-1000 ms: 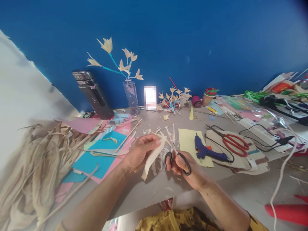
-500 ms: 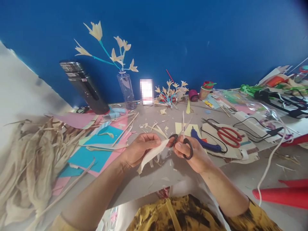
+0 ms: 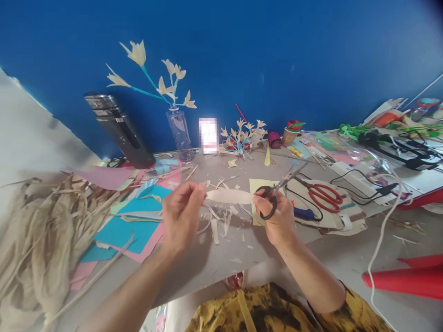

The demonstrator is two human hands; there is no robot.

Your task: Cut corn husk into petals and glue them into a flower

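Observation:
A pale, petal-shaped piece of husk [image 3: 230, 196] is stretched level between my two hands above the table. My left hand [image 3: 182, 214] is closed, pinching its left end. My right hand [image 3: 279, 216] pinches the other end between thumb and finger. The same hand also carries a pair of black-handled scissors [image 3: 270, 208], its fingers about the handles and the blades pointing up and right, away from the husk. Thin husk scraps [image 3: 221, 226] lie on the tabletop below. Yellow paper [image 3: 257, 218] is partly hidden behind my right hand.
Red-handled scissors [image 3: 325, 197] and a blue glue gun [image 3: 303, 213] lie at the right, near a white power strip [image 3: 356, 177]. Dried husks [image 3: 44, 240] and blue paper [image 3: 134, 233] are at left. A bottle of husk flowers [image 3: 179, 133] and a dark flask [image 3: 121, 129] stand behind.
The husk piece has gone from slanting down under my left hand to stretched level between both hands. My left hand moved left, and the scissors in my right hand swung rightward.

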